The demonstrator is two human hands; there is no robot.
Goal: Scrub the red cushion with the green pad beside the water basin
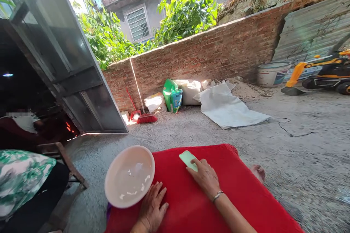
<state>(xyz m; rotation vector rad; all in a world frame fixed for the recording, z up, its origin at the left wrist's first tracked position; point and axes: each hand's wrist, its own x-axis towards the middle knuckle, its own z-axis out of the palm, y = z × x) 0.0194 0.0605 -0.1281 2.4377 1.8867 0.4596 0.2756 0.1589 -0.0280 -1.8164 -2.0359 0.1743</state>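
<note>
A pale green phone lies on or just above the red cloth, which covers the surface in front of me. My right hand, with a bracelet at the wrist, has its fingers closed around the phone's near end. Flat on the cloth, my left hand holds nothing, its fingers somewhat apart. Just beyond its fingertips stands a pale basin with clear liquid in it, at the cloth's left edge. Whether the left fingertips touch the basin's rim, I cannot tell.
A person in a green and white patterned top sits at the left beside a wooden chair. A metal door stands ajar. Along the brick wall are a red broom, sacks and a toy excavator.
</note>
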